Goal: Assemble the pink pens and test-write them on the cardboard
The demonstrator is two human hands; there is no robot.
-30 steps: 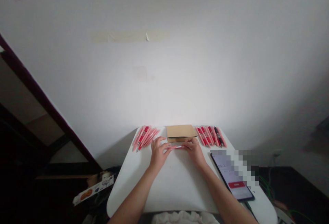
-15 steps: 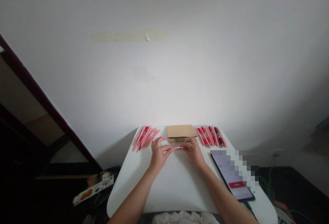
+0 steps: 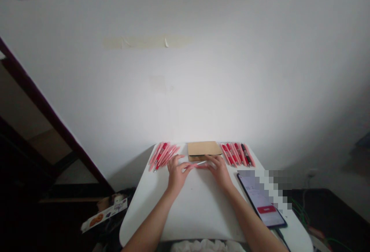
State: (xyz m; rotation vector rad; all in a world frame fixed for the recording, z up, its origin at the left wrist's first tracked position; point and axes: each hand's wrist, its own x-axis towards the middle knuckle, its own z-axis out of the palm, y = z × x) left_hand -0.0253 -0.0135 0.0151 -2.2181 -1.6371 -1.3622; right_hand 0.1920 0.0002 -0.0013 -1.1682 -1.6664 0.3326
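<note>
pen parts (image 3: 201,163) near tan object (image 3: 204,148) flanked by pens (image 3: 232,154)

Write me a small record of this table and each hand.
Left hand: pinching a slim white-and-pink pen-like piece
Right hand: fingers at the piece's other end; grip unclear
Left side: pile of pink and red plastic pens
Right side: row of pink, red and black pens
Far middle: tan rectangular box or notebook
Near right: black-edged rectangular phone, screen lit
Surface: white table with rounded corners

The pens (image 3: 164,154) look plastic, the brown booklet (image 3: 204,148) matt paper, the tabletop (image 3: 199,209) smooth.
</note>
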